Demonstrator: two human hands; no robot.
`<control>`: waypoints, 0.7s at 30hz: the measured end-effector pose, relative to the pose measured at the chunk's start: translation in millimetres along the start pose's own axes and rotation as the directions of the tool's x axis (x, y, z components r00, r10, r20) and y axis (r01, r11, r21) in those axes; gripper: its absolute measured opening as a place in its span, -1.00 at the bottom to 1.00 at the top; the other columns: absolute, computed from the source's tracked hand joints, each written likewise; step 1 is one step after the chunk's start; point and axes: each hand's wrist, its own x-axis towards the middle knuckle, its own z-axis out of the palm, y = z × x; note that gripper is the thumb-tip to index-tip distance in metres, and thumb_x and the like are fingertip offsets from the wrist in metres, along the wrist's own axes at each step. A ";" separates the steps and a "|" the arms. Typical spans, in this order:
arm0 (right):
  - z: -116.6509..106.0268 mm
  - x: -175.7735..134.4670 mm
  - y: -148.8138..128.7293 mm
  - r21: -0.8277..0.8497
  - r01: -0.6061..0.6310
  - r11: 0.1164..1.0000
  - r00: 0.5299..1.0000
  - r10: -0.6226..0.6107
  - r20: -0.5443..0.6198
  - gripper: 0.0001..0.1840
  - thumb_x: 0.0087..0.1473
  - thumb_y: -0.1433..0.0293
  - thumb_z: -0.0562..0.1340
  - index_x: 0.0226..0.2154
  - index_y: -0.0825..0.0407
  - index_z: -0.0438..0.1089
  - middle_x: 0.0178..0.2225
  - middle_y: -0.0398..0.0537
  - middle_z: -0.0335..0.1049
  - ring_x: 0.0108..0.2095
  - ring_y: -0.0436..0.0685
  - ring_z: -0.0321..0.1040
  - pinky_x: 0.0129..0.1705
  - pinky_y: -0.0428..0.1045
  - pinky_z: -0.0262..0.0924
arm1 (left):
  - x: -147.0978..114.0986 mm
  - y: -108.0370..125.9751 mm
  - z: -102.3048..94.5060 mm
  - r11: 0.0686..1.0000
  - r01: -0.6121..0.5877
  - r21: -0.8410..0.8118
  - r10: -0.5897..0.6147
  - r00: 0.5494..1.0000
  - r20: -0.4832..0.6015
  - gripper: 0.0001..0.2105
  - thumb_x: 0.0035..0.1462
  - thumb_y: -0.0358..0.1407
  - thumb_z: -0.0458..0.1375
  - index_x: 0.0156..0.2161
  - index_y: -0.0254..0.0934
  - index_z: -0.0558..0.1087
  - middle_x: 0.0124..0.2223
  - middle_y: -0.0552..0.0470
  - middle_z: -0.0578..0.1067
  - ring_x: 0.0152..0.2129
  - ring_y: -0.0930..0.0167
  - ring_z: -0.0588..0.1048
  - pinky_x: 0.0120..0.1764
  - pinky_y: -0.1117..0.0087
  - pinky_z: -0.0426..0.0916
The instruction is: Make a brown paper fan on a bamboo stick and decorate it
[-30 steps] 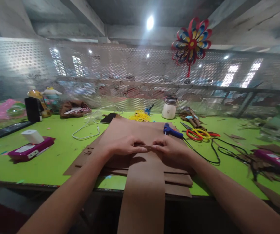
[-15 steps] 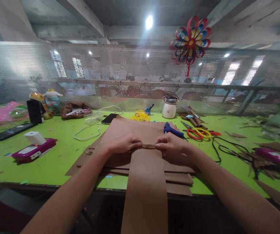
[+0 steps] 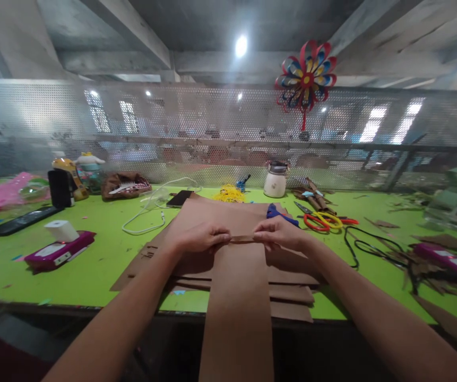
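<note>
A long strip of brown kraft paper runs from the middle of the table over its front edge toward me. Its far end is folded or rolled into a narrow band. My left hand pinches the left corner of that band, and my right hand pinches the right corner. Beneath the strip lies a stack of larger brown paper sheets. A blue glue gun rests just beyond my right hand and is partly hidden by it.
Scissors with red and yellow handles and a black cord lie to the right. A purple power strip with a white plug sits left. Farther back stand a white jar, yellow paper shreds and a white cable.
Both hands keep their pinch on the folded end of the paper strip, almost unmoved. The whole view has tilted slightly upward, so the background sits a little lower.
</note>
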 end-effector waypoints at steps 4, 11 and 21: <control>-2.5 -0.3 -0.2 0.261 0.154 0.953 0.967 -0.091 -0.237 -0.65 0.06 0.17 0.20 -0.23 0.10 0.39 -0.53 -0.13 0.39 -0.57 -0.05 0.28 -0.47 -0.10 0.17 | -0.2 2.0 -1.1 0.993 -0.037 -0.116 0.033 0.999 -0.037 -0.70 0.19 -0.11 -0.04 -0.45 -0.27 0.31 -0.57 0.13 0.23 -0.60 0.50 0.19 -0.46 0.46 0.10; 21.1 -8.0 -24.9 0.338 0.149 0.929 0.974 -0.197 0.110 -0.58 -0.11 0.36 0.36 -0.12 0.02 0.43 -0.31 -0.07 0.48 -0.31 0.06 0.40 -0.18 0.01 0.28 | 1.0 5.0 19.3 0.883 -0.036 -0.468 0.046 0.999 0.010 -0.71 0.16 -0.07 0.03 -0.39 -0.29 0.31 -0.51 0.14 0.25 -0.55 0.52 0.21 -0.43 0.48 0.12; 27.4 -0.9 -24.7 0.280 0.318 0.906 0.946 -0.323 -0.029 -0.80 -0.12 0.33 0.36 -0.35 0.04 0.48 -0.23 -0.08 0.33 -0.22 0.05 0.33 -0.10 0.00 0.20 | 5.4 5.6 33.4 0.703 0.070 -0.708 -0.015 0.996 0.084 -0.63 0.05 -0.02 0.14 -0.29 -0.35 0.40 -0.41 0.01 0.38 -0.49 0.45 0.37 -0.31 0.36 0.27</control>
